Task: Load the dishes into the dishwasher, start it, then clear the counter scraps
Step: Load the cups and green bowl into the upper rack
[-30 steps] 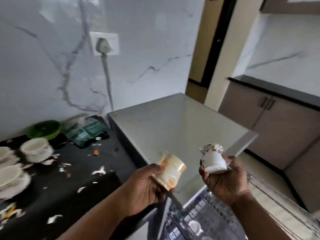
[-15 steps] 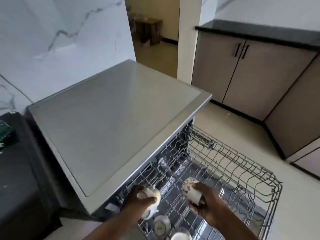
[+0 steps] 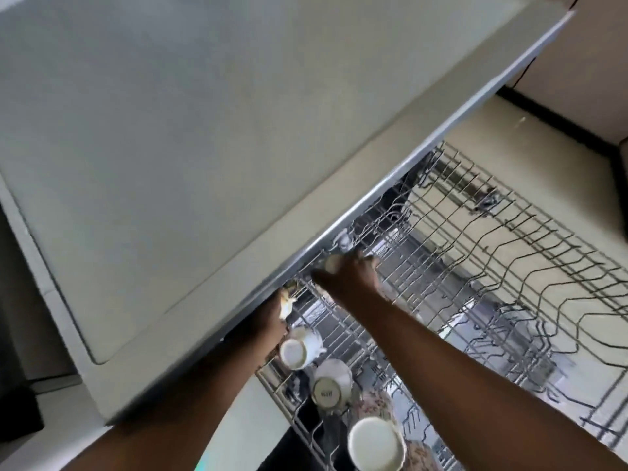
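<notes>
Head cam: both hands' grip clamped on glazed cups, L hand (image 3: 272, 317) w/ orange cup (image 3: 287, 305), R hand (image 3: 350, 278) w/ white cup (image 3: 332, 264), over wire rack (image 3: 509, 266).

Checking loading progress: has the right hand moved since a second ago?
Yes. The right hand with its cup has gone from above the dishwasher top down into the rack, near the front edge.

1. One head-worn view, looking steeply down from above the dishwasher top (image 3: 176, 137).
2. It sits close over the pulled-out rack (image 3: 509, 266), with both forearms reaching in from the bottom edge.
</notes>
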Tool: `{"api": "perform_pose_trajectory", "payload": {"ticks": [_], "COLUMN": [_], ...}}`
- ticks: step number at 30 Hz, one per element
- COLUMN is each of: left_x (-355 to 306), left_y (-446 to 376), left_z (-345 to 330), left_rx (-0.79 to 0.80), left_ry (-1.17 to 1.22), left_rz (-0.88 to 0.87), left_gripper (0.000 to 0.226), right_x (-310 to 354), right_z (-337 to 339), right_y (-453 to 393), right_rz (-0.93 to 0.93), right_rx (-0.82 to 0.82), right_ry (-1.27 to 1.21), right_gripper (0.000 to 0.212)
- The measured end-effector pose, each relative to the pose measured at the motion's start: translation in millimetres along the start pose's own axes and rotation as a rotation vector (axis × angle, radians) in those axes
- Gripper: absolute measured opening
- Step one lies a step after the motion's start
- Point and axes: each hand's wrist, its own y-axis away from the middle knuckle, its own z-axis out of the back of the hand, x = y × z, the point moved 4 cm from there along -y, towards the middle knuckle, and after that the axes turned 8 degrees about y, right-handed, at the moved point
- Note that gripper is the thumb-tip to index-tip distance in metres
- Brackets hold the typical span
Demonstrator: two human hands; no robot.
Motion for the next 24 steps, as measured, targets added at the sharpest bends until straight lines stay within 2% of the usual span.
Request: {"api": "perform_pose_trajectory", "payload": {"ticks": [4, 6, 10, 11, 15, 19, 24], "left_x": [-7.3, -4.0, 5.3, 6.2, 6.3, 4.5, 8.4], "left_y": [-4.0, 0.2, -2.6, -2.8, -5.4, -5.2, -8.0], "left_z": [-2.3, 0.2, -2.3, -3.3, -2.4, 1.4, -2.5], "left_rx": [0.115, 0.108, 0.167, 0.202, 0.188, 0.091, 0.061], "left_ry": [0.016, 0.083, 0.243, 0.250, 0.265, 0.254, 0.213], "left_rz": [-0.100, -0.046, 0.070, 0.075, 0.070, 0.039, 0.021], "left_gripper": [0.056, 0.059, 0.057, 0.056, 0.052, 0.050, 0.054], "right_x": [15.1, 16.2, 10.0, 7.4, -0.6, -0.7, -9.0], "right_z": [-16.5, -28.7, -40.3, -41.0, -40.5, -35.4, -35.7], "right_y": [-18.4, -23.3, -28.3, -28.0, -28.0, -28.7, -29.0], "right_rz": [0.039, 0.099, 0.219, 0.228, 0.178, 0.289, 0.294], "right_rx": [0.045, 0.060, 0.042, 0.047, 0.048, 0.017, 0.053], "right_ry": [0.239, 0.396, 0.555, 0.581, 0.448, 0.317, 0.348], "right_gripper": [0.092, 0.093, 0.073, 0.076, 0.095, 0.090, 0.087]}}
